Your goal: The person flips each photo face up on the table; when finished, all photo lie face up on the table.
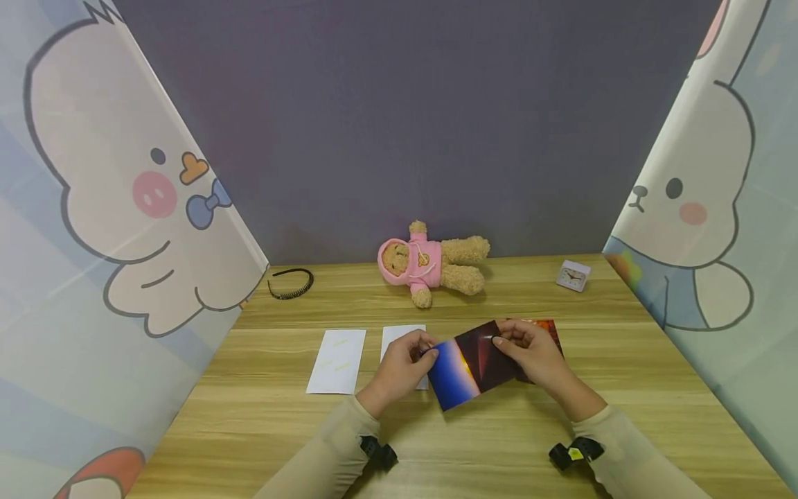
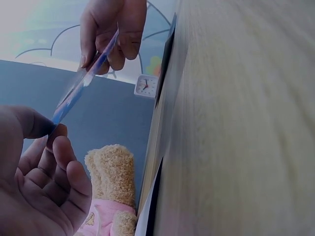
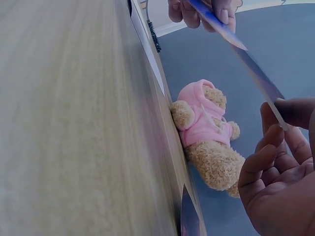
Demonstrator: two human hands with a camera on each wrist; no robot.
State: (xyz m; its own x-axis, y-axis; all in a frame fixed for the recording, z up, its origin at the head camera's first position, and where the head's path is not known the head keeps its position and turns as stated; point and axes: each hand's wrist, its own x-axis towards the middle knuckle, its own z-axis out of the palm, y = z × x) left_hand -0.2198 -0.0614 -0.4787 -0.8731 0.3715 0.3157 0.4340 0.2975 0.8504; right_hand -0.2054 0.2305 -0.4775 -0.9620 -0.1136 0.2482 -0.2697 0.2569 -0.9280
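A glossy picture card [image 1: 467,364], blue on one half and dark with red on the other, is held up tilted above the table. My left hand [image 1: 402,362] pinches its left edge between thumb and fingers. At the opposite edge, my right hand [image 1: 537,355] pinches the card the same way. The left wrist view shows the card [image 2: 84,83] nearly edge-on between both hands. Partly behind the right hand, a dark red and orange picture card [image 1: 551,328] lies on the table. A white card [image 1: 399,334] lies partly hidden behind the left hand; another white card [image 1: 337,360] is farther left.
Toward the back of the wooden table [image 1: 249,430] lies a teddy bear [image 1: 430,263] in a pink hoodie. A black headband [image 1: 299,294] is at the back left and a small white clock [image 1: 573,276] at the back right. Printed panels flank both sides.
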